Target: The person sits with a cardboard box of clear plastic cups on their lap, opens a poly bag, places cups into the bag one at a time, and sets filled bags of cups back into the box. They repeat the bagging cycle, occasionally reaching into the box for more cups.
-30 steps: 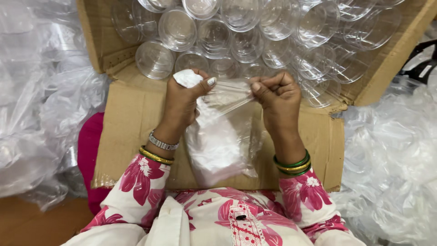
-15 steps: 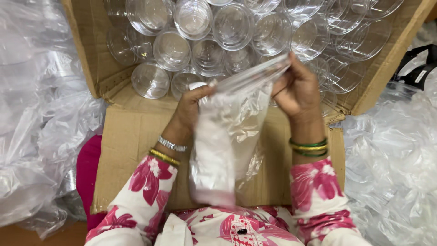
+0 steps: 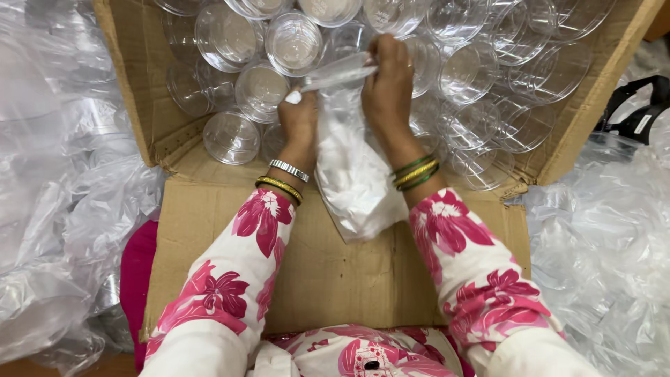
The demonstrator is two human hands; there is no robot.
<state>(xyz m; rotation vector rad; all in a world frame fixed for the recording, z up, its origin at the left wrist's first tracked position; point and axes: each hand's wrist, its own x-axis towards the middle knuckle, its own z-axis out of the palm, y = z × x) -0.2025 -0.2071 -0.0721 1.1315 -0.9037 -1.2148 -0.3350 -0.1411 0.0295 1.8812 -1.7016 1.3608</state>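
Both my hands hold one clear plastic bag [image 3: 352, 171] by its top edge, over an open cardboard box [image 3: 328, 272]. My left hand [image 3: 299, 119] pinches the left end of the bag's mouth. My right hand [image 3: 387, 87] grips the right end, higher and further into the box. The bag hangs down between my wrists and looks whitish and crumpled; what is inside it I cannot tell. Under and around my hands lie several clear round plastic containers [image 3: 230, 136] heaped in the box.
Piles of crumpled clear plastic bags lie on the left [image 3: 63, 181] and on the right [image 3: 607, 251]. The box's front flap lies flat toward me. A black strap [image 3: 638, 115] shows at the right edge. A pink cushion [image 3: 136, 272] sits below the box's left side.
Both hands have carried the bag forward, from over the front flap to over the containers in the box. The bag's mouth is now stretched between them and tilted up to the right.
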